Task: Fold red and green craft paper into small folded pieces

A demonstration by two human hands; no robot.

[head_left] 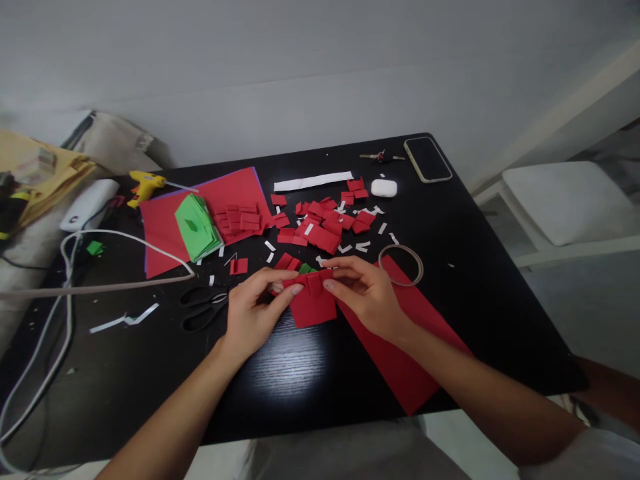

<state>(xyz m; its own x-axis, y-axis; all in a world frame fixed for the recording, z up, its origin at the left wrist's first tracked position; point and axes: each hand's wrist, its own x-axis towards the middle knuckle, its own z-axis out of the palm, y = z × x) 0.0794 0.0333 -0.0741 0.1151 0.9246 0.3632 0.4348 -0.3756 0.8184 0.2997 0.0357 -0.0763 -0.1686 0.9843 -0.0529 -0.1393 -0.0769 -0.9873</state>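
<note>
Between my two hands is a folded red paper piece (314, 305), its square lower part hanging over the black table. My left hand (257, 308) pinches its left end between thumb and fingers. The right end is gripped by my right hand (369, 293), thumb in front and fingers behind. A bit of green paper (306, 269) shows just behind the top edge. Past my hands lies a loose heap of folded red pieces (323, 227) among small white strips. Under my right forearm lies a long red sheet (395, 347).
Black scissors (203, 310) lie left of my left hand. Farther left are green papers (196, 227) on red sheets (155, 230), a yellow glue gun (145, 187) and a white cable (67, 333). A tape ring (420, 267), earbud case (384, 188), keys (383, 157) and phone (427, 159) are right.
</note>
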